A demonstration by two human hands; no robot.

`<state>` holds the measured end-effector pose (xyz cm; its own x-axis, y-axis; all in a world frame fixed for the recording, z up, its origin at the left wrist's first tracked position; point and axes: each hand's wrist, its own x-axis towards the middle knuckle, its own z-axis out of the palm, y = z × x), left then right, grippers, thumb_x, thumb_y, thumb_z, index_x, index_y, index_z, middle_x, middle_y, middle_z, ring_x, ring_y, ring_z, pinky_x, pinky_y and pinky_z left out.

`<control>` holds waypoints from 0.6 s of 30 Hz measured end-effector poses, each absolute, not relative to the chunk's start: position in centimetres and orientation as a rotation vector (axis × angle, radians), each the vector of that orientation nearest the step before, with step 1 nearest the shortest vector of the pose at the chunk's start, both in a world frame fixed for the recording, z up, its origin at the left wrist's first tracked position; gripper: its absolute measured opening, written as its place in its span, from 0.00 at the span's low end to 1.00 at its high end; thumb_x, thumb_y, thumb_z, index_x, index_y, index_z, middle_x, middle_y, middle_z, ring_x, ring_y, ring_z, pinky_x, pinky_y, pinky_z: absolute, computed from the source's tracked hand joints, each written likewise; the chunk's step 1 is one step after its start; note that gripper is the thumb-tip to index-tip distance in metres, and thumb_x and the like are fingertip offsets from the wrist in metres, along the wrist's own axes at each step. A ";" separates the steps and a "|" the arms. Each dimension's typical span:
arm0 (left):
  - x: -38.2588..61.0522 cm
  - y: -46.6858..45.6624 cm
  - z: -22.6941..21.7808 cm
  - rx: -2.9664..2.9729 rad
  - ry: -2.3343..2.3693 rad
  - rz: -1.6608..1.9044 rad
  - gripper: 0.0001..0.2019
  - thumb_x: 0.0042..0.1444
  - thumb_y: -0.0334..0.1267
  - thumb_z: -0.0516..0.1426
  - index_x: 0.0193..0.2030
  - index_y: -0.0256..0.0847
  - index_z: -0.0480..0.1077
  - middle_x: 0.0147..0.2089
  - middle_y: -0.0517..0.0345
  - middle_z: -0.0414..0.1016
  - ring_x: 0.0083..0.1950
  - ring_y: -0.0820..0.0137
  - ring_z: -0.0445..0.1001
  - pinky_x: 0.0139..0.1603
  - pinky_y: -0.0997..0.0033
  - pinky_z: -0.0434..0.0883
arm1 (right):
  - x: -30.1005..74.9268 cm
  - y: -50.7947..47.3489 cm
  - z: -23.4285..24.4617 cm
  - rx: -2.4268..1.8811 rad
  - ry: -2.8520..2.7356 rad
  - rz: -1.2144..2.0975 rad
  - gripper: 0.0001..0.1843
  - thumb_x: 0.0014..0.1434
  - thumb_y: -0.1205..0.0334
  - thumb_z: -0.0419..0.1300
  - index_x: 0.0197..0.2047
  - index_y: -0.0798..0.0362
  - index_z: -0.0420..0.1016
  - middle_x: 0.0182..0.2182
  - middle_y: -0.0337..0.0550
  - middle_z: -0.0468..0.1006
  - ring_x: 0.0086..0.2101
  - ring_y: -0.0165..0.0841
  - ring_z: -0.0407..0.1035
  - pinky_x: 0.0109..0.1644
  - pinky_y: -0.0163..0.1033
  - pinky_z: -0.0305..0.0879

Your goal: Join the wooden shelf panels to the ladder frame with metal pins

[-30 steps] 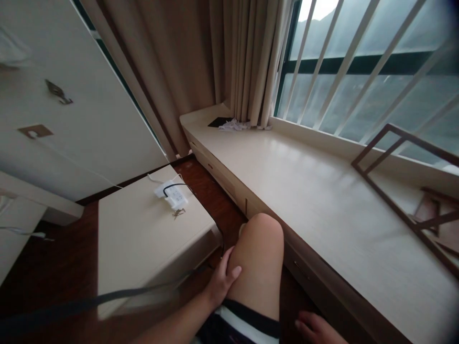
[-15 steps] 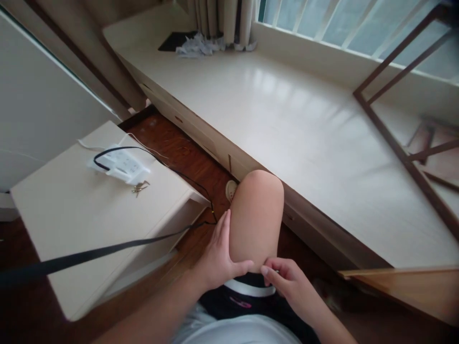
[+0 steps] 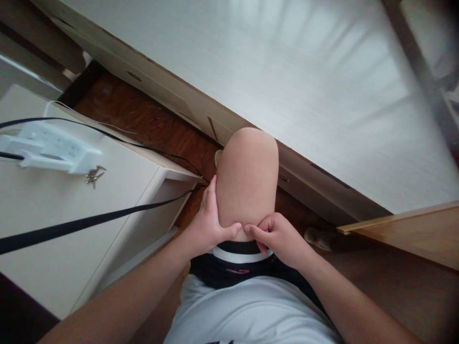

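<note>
My raised bare knee point(image 3: 247, 177) fills the middle of the view. My left hand point(image 3: 208, 222) wraps round the left side of the thigh, thumb across the front. My right hand point(image 3: 278, 239) is curled beside it, thumb and fingers pinched on the skin just above the striped hem of my dark shorts point(image 3: 238, 260). The two thumbs nearly touch. A white shirt point(image 3: 251, 310) covers my lap below.
A low cream cabinet point(image 3: 53, 229) on the left carries a white power strip point(image 3: 50, 150), small keys point(image 3: 93, 174) and black cables point(image 3: 89, 222). A long pale window bench point(image 3: 287, 86) runs behind the knee. Dark wooden floor point(image 3: 154, 129) lies between. A wooden board point(image 3: 412, 234) sits right.
The view has tipped further down, losing the window and curtain. My right hand has come up from the floor side to the thigh and now pinches next to my left thumb.
</note>
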<state>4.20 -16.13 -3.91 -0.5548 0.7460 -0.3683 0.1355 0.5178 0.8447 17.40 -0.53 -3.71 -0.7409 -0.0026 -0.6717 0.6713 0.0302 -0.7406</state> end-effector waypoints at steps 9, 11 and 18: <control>4.7 -15.5 -4.0 0.692 2.192 1.017 0.57 0.41 0.40 0.66 0.71 0.43 0.34 0.69 0.40 0.45 0.70 0.47 0.48 0.68 0.43 0.50 | 16.2 -1.5 -2.8 0.789 1.908 -1.673 0.32 0.62 0.52 0.53 0.09 0.56 0.66 0.05 0.37 0.58 0.11 0.22 0.51 0.20 0.34 0.48; 4.8 -15.5 -3.9 0.698 2.192 1.015 0.56 0.42 0.40 0.66 0.71 0.42 0.33 0.69 0.40 0.44 0.70 0.48 0.48 0.68 0.44 0.49 | 16.1 -1.4 -2.7 0.789 1.909 -1.657 0.32 0.62 0.53 0.52 0.09 0.56 0.66 0.05 0.37 0.58 0.11 0.22 0.51 0.20 0.34 0.47; 3.4 -17.3 -4.0 0.711 1.832 0.981 0.59 0.48 0.50 0.64 0.71 0.41 0.21 0.73 0.39 0.33 0.72 0.49 0.41 0.69 0.43 0.46 | 18.2 -0.4 -4.3 0.614 1.739 -1.924 0.30 0.60 0.53 0.55 0.10 0.57 0.66 0.06 0.35 0.56 0.12 0.21 0.47 0.20 0.34 0.43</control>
<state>3.43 -17.28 -3.95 -0.4195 0.7900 -0.4472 0.0661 0.5179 0.8529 18.21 -0.42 -4.33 -0.7887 -0.0472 -0.6130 0.6147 -0.0844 -0.7843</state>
